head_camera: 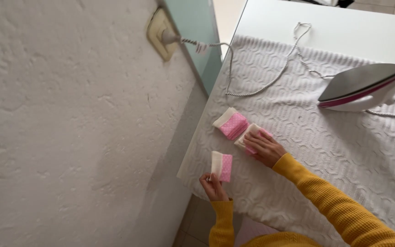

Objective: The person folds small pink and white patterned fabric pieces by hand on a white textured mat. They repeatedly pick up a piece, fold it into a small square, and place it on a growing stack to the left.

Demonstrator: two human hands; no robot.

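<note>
My left hand [214,186] pinches a small folded pink dotted cloth with a white edge [221,165] at the near edge of the towel. My right hand [265,148] lies flat on a second folded pink-and-white cloth [248,135], pressing it onto the towel. A small stack of the same folded cloths [231,123] sits just beyond, touching the one under my right hand. Both arms wear mustard-yellow sleeves.
A white textured towel [325,151] covers the white table [344,27]. An iron [360,87] stands on its heel at the right, its braided cord [261,87] running to a wall socket [161,34]. A rough white wall fills the left.
</note>
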